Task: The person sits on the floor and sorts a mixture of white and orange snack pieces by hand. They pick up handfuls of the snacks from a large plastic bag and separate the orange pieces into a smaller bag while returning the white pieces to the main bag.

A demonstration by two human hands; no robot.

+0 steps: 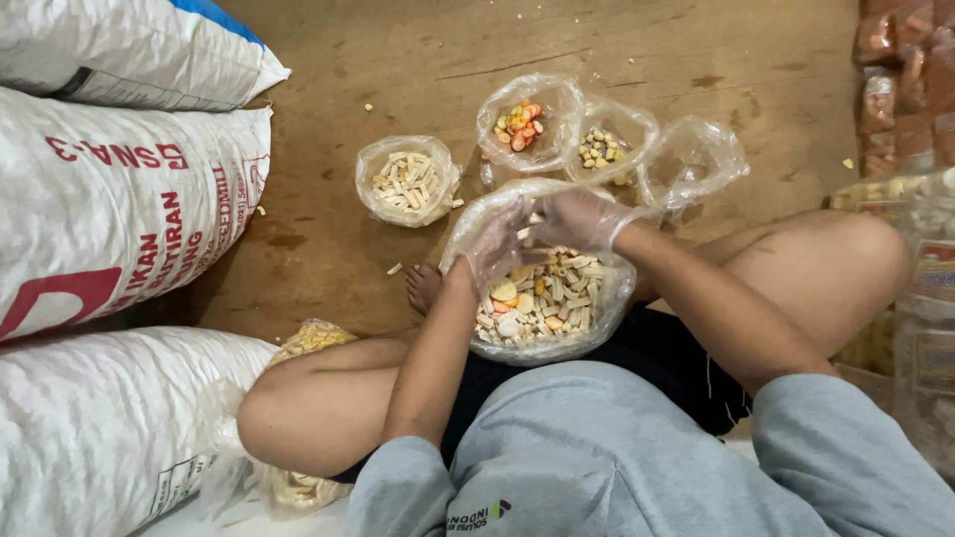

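Observation:
I sit cross-legged on a brown floor with a clear plastic bag [542,298] of mixed pale, orange and yellow crackers in my lap. My left hand [495,244], in a thin clear glove, grips the bag's left rim. My right hand [579,219], also gloved, reaches into the bag's mouth from the right, its fingers bent over the crackers; whether it holds any is unclear. Ahead lie smaller open bags: one of pale stick crackers [408,181], one of orange and yellow pieces [522,124], one of small beige bits [604,147], and an apparently empty bag [693,159].
Big white woven sacks [119,209] are stacked on the left. Packed snack bags [900,89] stand at the right edge, with more packets [925,328] by my right knee. A bag of yellow crackers [310,338] peeks out behind my left knee. Crumbs dot the floor.

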